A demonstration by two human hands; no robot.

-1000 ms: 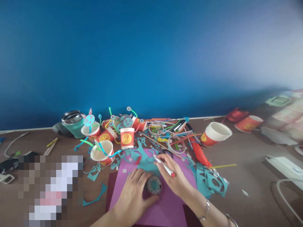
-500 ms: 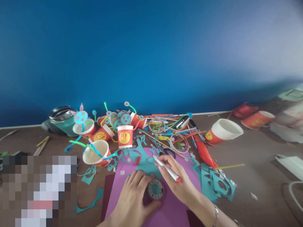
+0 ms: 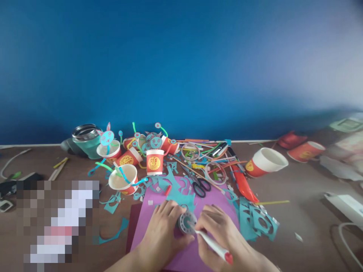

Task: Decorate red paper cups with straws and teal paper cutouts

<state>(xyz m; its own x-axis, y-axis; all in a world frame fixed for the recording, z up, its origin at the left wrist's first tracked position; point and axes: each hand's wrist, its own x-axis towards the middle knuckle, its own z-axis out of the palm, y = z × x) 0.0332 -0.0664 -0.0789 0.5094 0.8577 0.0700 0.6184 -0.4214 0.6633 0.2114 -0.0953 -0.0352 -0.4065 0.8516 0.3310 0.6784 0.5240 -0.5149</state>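
Head view: two hands [image 3: 163,224], one pen [image 3: 214,246], one grey ring [image 3: 181,223].

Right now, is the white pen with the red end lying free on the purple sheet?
No, the right hand holds the white pen, with its tip at the round grey ring.

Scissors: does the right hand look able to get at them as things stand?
Probably yes: the scissors' black handles lie uncovered, just beyond the right hand. But that hand grips a white marker, which would likely hamper a firm grasp.
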